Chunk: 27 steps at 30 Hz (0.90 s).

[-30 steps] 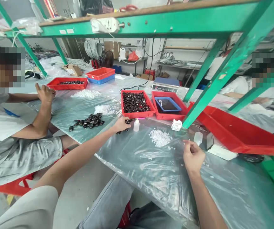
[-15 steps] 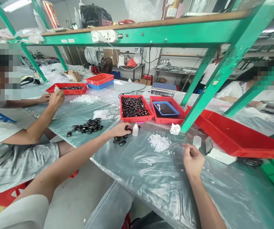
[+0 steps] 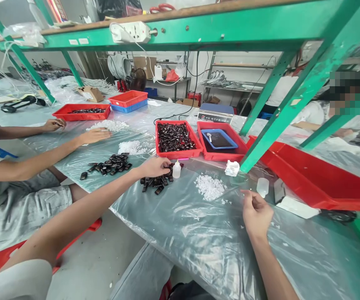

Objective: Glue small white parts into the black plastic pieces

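Note:
My left hand [image 3: 155, 167] reaches over a pile of small glossy black casings [image 3: 158, 183], fingers slightly apart and bent down at its upper edge. Just right of its fingertips stands a small translucent dropper bottle [image 3: 176, 170] with a pointed tip. My right hand [image 3: 257, 213] is closed above the plastic-covered table [image 3: 182, 233], thumb and forefinger together; whatever they may hold is too small to make out. Between my hands lies a heap of tiny white plastic pieces [image 3: 210, 187]. A clear container [image 3: 263, 187] sits beyond my right hand.
A red tray of black casings [image 3: 200, 146] and a red tray holding a blue one [image 3: 226, 157] stand behind. A green post [image 3: 276, 121] and a tilted red bin [image 3: 311, 179] flank the right. A co-worker's hand [image 3: 96, 135] is at the left, near another casing pile [image 3: 109, 165].
The black casings by my left hand are spread wider, and that hand has shifted slightly left. The co-worker's raised hand has come down toward white pieces. My view has tilted a little.

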Each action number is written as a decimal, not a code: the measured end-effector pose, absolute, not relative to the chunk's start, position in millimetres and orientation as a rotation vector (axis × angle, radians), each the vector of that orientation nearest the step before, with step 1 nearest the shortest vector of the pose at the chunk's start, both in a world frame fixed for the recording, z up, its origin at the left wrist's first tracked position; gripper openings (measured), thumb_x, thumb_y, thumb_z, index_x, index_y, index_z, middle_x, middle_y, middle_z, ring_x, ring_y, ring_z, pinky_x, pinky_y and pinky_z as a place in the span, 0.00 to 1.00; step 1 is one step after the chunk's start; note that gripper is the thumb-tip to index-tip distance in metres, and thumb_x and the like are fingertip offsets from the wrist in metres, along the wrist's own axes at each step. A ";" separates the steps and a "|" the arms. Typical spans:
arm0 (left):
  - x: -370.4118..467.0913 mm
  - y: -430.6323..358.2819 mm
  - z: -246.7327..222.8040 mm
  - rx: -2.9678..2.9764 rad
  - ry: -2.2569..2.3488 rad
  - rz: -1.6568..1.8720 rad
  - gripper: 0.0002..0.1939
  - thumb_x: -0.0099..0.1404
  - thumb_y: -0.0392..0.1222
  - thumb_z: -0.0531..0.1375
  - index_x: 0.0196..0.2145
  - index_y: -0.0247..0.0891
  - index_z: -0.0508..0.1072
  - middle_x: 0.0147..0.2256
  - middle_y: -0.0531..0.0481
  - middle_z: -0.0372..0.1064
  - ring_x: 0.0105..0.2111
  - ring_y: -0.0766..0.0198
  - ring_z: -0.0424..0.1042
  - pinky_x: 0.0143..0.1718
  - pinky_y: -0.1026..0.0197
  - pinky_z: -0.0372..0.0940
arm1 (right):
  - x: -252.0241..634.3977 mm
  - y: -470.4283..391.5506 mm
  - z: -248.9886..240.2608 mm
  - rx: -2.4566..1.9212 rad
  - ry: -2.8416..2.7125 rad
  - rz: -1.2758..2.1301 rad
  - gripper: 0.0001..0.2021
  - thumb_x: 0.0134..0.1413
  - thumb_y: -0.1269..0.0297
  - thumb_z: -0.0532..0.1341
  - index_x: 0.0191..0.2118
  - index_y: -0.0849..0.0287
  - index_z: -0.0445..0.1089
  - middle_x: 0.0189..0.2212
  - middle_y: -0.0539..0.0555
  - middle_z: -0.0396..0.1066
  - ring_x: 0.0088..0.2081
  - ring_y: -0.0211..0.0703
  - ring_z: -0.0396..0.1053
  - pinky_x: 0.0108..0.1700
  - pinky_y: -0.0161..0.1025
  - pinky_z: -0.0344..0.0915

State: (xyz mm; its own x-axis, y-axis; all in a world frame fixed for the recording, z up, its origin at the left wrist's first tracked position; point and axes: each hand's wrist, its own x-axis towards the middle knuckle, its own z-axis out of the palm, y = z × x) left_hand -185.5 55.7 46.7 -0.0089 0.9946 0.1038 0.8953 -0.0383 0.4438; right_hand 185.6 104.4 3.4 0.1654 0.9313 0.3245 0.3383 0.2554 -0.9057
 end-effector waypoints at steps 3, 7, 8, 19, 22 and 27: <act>-189.2 70.2 53.3 1.951 2.037 0.804 0.16 0.62 0.46 0.58 0.45 0.40 0.76 0.41 0.49 0.79 0.39 0.59 0.77 0.44 0.60 0.70 | 185.0 104.7 2.9 -1.319 -1.390 0.659 0.22 0.53 0.47 0.60 0.34 0.65 0.76 0.20 0.52 0.66 0.21 0.38 0.58 0.25 0.36 0.56; -205.7 111.6 60.5 1.835 2.240 0.963 0.15 0.64 0.43 0.55 0.45 0.37 0.75 0.42 0.47 0.79 0.39 0.59 0.76 0.45 0.59 0.70 | 183.0 102.4 3.8 -1.322 -1.377 0.700 0.23 0.53 0.45 0.61 0.34 0.65 0.76 0.17 0.49 0.61 0.19 0.37 0.56 0.21 0.35 0.52; -211.0 124.8 61.0 1.829 2.293 0.910 0.15 0.65 0.43 0.55 0.46 0.37 0.75 0.43 0.46 0.78 0.41 0.59 0.76 0.47 0.59 0.69 | 182.2 101.5 4.3 -1.327 -1.370 0.716 0.23 0.53 0.45 0.62 0.34 0.65 0.76 0.16 0.48 0.59 0.18 0.36 0.54 0.20 0.35 0.51; -237.7 227.1 40.8 1.858 2.201 0.056 0.53 0.48 0.68 0.65 0.67 0.42 0.59 0.66 0.36 0.55 0.64 0.37 0.58 0.61 0.46 0.59 | 183.7 107.7 -2.1 -1.423 -1.315 0.788 0.26 0.53 0.40 0.62 0.35 0.63 0.75 0.16 0.47 0.56 0.18 0.36 0.52 0.19 0.36 0.51; -234.6 232.3 37.6 1.880 2.158 -0.055 0.51 0.50 0.67 0.64 0.67 0.43 0.60 0.66 0.36 0.54 0.63 0.36 0.59 0.61 0.44 0.58 | 184.1 108.7 -3.9 -1.427 -1.327 0.808 0.25 0.53 0.40 0.62 0.34 0.63 0.75 0.16 0.46 0.56 0.18 0.36 0.53 0.19 0.36 0.51; -227.9 226.3 30.8 2.051 2.196 0.052 0.38 0.55 0.59 0.65 0.60 0.40 0.71 0.58 0.37 0.65 0.60 0.40 0.64 0.61 0.47 0.58 | 182.8 105.5 -1.2 -1.439 -1.320 0.816 0.24 0.54 0.42 0.62 0.35 0.62 0.75 0.16 0.46 0.55 0.18 0.35 0.51 0.19 0.35 0.49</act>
State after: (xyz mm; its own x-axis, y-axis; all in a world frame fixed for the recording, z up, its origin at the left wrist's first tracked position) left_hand -227.9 226.3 30.8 -0.0632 0.9951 -0.0759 0.9904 0.0719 0.1177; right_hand 182.8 105.5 -1.2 0.1832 0.9738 0.1348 0.3141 0.0720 -0.9466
